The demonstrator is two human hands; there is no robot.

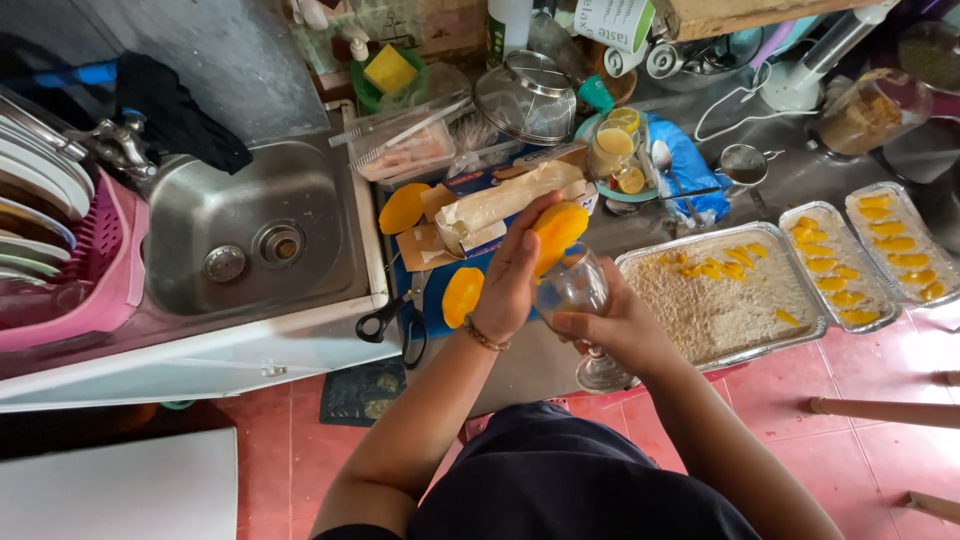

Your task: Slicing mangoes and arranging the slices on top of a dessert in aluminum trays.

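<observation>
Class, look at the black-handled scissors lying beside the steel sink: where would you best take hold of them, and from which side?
Grip the black-handled scissors by the looped handles, which lie at the counter's near edge, pointing toward the person. Come from above on that near side; the blades probably point away, toward the orange mango half. Both hands are busy now.

You are in a home kitchen: a metal sink at left, plates drying, food trays at right.
</observation>
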